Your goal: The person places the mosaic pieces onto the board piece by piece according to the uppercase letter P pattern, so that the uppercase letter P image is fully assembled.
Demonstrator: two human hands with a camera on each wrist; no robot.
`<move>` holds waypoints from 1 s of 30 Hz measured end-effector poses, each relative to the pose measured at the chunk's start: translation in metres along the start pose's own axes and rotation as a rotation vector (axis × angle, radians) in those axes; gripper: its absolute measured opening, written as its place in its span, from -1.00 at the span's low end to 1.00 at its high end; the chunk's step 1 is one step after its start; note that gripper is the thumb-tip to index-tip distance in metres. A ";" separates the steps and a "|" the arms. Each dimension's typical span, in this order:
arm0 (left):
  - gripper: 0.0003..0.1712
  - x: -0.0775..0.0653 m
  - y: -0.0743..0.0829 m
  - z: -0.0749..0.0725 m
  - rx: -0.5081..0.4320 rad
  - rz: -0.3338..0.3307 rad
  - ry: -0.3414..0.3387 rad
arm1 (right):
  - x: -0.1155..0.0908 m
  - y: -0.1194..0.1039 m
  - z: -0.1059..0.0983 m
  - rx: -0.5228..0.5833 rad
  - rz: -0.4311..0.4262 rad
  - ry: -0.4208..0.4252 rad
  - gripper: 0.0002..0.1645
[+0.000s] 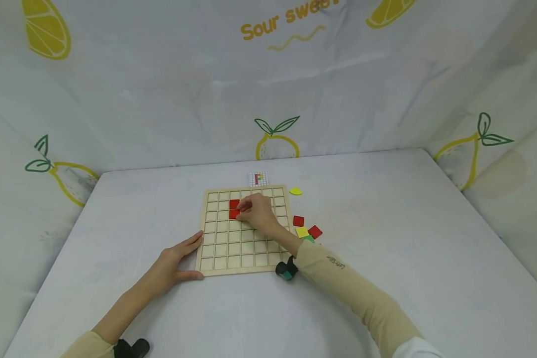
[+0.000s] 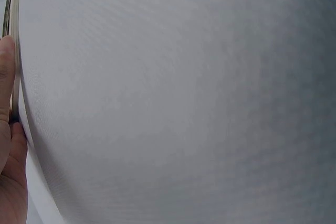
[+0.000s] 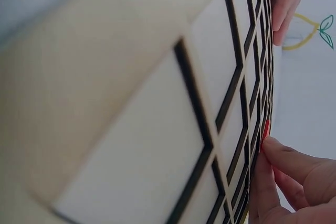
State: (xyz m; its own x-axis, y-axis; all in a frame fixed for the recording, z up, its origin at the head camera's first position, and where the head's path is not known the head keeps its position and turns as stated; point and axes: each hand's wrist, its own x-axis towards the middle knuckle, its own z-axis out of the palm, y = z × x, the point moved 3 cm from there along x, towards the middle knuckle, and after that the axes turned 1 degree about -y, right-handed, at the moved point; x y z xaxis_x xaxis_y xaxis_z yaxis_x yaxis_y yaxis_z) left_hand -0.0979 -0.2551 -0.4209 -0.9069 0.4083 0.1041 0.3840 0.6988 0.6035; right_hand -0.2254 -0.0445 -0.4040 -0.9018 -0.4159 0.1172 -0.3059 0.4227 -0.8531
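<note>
A square wooden grid board (image 1: pixel 221 248) lies flat on the white table. Two red square tiles sit one above the other in its upper part, an upper red tile (image 1: pixel 234 204) and a lower red tile (image 1: pixel 233 214). My right hand (image 1: pixel 259 214) reaches over the board, finger and thumb pinching at the right edge of the lower one. In the right wrist view a fingertip (image 3: pixel 270 141) meets a sliver of red. At the board's lower left corner my left hand (image 1: pixel 172 263) spreads fairly straight fingers against the left side, thumb by the front edge.
A small printed grid card (image 1: pixel 258 182) with coloured squares lies behind the board. To the right are a yellow curved piece (image 1: pixel 296 191), a red tile (image 1: pixel 298 221), another red tile (image 1: pixel 315 231), a yellow tile (image 1: pixel 302 231) and a green piece (image 1: pixel 309 238).
</note>
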 end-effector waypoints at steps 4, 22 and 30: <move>-0.01 0.000 0.000 0.000 -0.001 0.003 0.001 | -0.004 0.002 -0.010 0.004 0.006 0.024 -0.81; 0.01 0.001 0.003 0.000 0.027 -0.006 -0.014 | -0.042 0.025 -0.093 0.121 0.277 0.025 -0.63; 0.00 0.000 0.004 -0.001 0.037 0.000 -0.005 | -0.063 0.040 -0.125 0.138 0.208 0.015 -0.60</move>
State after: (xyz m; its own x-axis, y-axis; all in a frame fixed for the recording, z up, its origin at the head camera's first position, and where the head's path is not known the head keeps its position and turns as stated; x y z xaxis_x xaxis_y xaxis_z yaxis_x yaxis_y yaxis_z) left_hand -0.0968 -0.2529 -0.4181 -0.9058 0.4117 0.0999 0.3906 0.7201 0.5735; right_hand -0.2189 0.0998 -0.3820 -0.9456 -0.3193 -0.0619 -0.0692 0.3835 -0.9209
